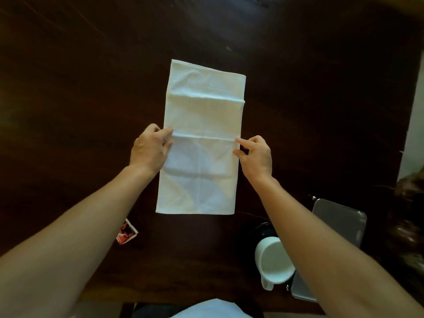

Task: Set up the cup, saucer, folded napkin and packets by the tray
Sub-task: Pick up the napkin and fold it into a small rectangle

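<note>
White napkin (202,138): long folded rectangle, flat on bench, centre of view, long axis running away from the person; creases cross it, one fold band in the far part.
Bench (80,88): dark brown wood, glossy.
Left hand (150,149): at napkin's left edge about midway along, fingers pinched on the cloth edge at a crease.
Right hand (253,154): at napkin's right edge, opposite the left, thumb and forefinger closed on the edge at the same crease.
Cup (274,260): white, near right of the napkin's near end, partly hidden under the right forearm, handle toward the person.
Saucer (263,228): dark, under or just behind the cup; contact can't be told.
Tray (339,216): grey metal, right of the cup, partly covered by the forearm.
Packet (126,232): red and white, near left of the napkin, apart from it, beside the left forearm.
</note>
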{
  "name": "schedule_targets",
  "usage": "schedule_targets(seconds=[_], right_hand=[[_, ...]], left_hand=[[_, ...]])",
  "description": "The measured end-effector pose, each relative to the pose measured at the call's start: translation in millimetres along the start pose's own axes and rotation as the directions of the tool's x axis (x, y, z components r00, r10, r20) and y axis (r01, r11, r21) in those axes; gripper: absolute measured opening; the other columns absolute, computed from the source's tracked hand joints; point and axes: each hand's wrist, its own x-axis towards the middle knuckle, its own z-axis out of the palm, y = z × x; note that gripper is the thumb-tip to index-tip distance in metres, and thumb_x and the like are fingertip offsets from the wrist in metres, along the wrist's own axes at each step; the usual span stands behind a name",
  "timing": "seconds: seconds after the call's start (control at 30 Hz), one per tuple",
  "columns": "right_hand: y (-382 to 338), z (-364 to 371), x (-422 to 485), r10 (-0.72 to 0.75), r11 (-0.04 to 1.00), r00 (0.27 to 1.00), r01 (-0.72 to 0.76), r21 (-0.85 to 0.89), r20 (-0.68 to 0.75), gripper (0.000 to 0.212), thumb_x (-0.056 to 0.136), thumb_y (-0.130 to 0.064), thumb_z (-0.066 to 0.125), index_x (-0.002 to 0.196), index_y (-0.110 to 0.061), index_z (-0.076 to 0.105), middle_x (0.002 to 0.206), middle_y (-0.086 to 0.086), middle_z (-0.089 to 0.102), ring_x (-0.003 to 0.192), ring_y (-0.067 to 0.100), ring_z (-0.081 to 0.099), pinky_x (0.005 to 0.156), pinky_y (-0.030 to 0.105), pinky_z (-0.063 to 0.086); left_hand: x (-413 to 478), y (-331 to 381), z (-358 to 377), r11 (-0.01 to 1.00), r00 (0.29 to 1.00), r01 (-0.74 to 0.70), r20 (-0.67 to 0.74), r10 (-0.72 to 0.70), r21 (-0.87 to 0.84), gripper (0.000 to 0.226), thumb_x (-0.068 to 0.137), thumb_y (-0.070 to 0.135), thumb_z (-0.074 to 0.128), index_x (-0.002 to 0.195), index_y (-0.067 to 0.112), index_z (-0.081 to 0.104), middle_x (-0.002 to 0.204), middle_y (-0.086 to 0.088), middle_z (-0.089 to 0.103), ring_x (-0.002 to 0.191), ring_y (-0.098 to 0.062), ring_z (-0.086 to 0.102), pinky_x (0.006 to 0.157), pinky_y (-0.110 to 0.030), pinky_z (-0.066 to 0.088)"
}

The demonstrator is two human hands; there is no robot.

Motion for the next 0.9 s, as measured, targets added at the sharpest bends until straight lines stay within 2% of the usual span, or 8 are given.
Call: schedule_targets(seconds=[0.17,0.3,0.37,0.43,0.53,0.63,0.7,0.9], right_hand=[[-6,1,14,-0.020,0.998,1.000,0.019,-0.051,-0.003,0.033,0.090,-0.024,0.073,0.123,-0.026,0.070,0.098,-0.006,0.054,0.083,0.010,0.054,0.073,0.030,0.053],[-9,1,24,-0.034,0.996,0.999,0.033,-0.083,-0.014,0.021,0.090,-0.024,0.072,0.111,-0.023,0.075,0.093,-0.010,0.057,0.083,0.008,0.055,0.070,0.027,0.048],[-10,-1,27,-0.052,0.992,0.999,0.051,-0.119,-0.004,0.015,0.091,-0.024,0.071,0.105,-0.021,0.076,0.093,-0.008,0.060,0.083,0.011,0.058,0.068,0.027,0.046],[-15,-6,31,-0.083,0.979,0.996,0.090,-0.183,0.045,0.012,0.093,-0.026,0.068,0.100,-0.020,0.077,0.092,-0.003,0.061,0.085,0.017,0.060,0.069,0.033,0.050],[-27,-20,37,-0.148,0.931,0.982,0.178,-0.320,0.116,0.017,0.096,-0.027,0.063,0.094,-0.017,0.077,0.094,0.000,0.059,0.086,0.021,0.059,0.072,0.037,0.052],[-34,-35,35,-0.190,0.936,0.981,0.193,-0.296,0.037,0.020,0.096,-0.026,0.064,0.089,-0.012,0.077,0.093,0.001,0.061,0.085,0.021,0.060,0.069,0.036,0.052],[-37,-43,26,-0.220,0.935,0.975,0.213,-0.283,0.006,0.019,0.096,-0.026,0.065,0.090,-0.013,0.076,0.093,0.000,0.061,0.084,0.019,0.060,0.070,0.037,0.054],[-67,-83,4,-0.335,0.911,0.940,0.305,-0.277,-0.069,0.018,0.095,-0.025,0.065,0.098,-0.012,0.077,0.095,0.001,0.063,0.085,0.018,0.061,0.070,0.035,0.053]], left_hand=[[2,-13,3,0.995,1.000,-0.012,-0.016,0.010,-0.098,0.037,0.093,0.016,0.068,0.130,0.015,0.067,0.095,-0.007,0.057,0.082,-0.021,0.055,0.076,-0.037,0.051],[6,-16,2,0.994,1.000,-0.010,-0.028,0.007,-0.105,0.036,0.093,0.019,0.069,0.129,0.017,0.068,0.084,-0.008,0.061,0.078,-0.023,0.055,0.074,-0.040,0.050],[7,-15,0,0.994,1.000,0.009,-0.014,-0.011,-0.107,0.032,0.094,0.022,0.068,0.126,0.019,0.070,0.090,-0.010,0.070,0.084,-0.027,0.063,0.079,-0.042,0.054],[12,-9,-5,0.993,0.998,0.060,0.007,-0.060,-0.101,0.026,0.095,0.027,0.066,0.119,0.021,0.074,0.099,-0.009,0.076,0.094,-0.030,0.069,0.083,-0.044,0.057],[22,3,-19,0.999,0.998,0.043,0.045,-0.044,0.027,0.024,0.097,0.029,0.062,0.113,0.018,0.076,0.107,-0.007,0.072,0.101,-0.032,0.066,0.081,-0.043,0.054],[19,10,-34,0.999,0.999,-0.029,-0.023,0.030,0.040,0.021,0.097,0.028,0.063,0.106,0.014,0.075,0.089,-0.001,0.058,0.084,-0.025,0.059,0.068,-0.036,0.043],[10,12,-44,0.996,0.995,-0.071,-0.061,0.074,0.059,0.019,0.097,0.027,0.063,0.103,0.013,0.073,0.087,0.000,0.055,0.079,-0.019,0.054,0.065,-0.034,0.041],[-16,31,-83,0.994,0.975,-0.084,-0.200,0.096,0.069,0.017,0.096,0.026,0.064,0.104,0.013,0.073,0.091,-0.003,0.060,0.081,-0.021,0.059,0.066,-0.035,0.049]])
